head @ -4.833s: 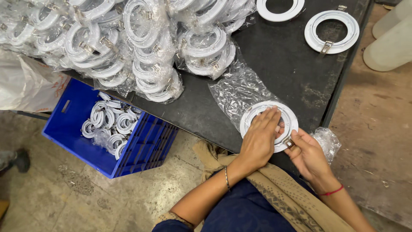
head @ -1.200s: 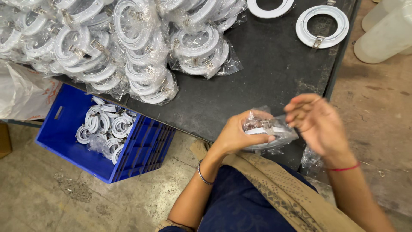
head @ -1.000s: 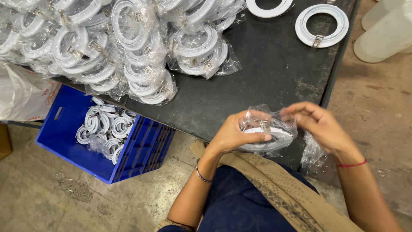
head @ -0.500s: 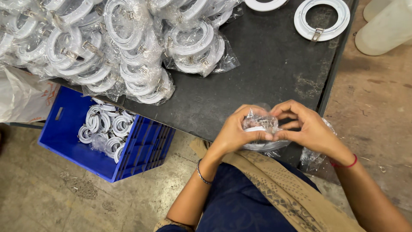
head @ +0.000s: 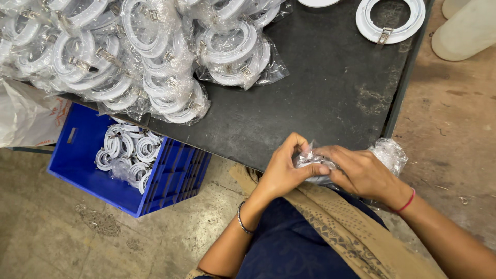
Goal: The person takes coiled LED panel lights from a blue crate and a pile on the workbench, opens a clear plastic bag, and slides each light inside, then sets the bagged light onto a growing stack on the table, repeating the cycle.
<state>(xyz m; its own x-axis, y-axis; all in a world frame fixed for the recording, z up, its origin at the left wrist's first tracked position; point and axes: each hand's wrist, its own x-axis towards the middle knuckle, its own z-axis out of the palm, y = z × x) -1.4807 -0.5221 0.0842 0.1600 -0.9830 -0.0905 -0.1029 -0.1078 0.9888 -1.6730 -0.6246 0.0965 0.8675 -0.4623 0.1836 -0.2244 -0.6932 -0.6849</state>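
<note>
Below, blue crate [head: 77, 165] holding bagged white rings [head: 129, 155]. Left hand [head: 284, 173] and right hand [head: 361, 173] pinching bagged ring [head: 310, 161] at table [head: 320, 103] edge; axis unclear.

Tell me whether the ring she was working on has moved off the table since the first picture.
Yes. The bagged ring is lifted off the table, held in both hands past its near edge.

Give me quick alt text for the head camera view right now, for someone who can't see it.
Seen from above, the left hand and right hand together grip a white ring in a clear plastic bag at the near edge of a dark table. A heap of bagged rings covers the table's far left, one bare ring lies top right, and a blue crate of rings sits on the floor.
</note>
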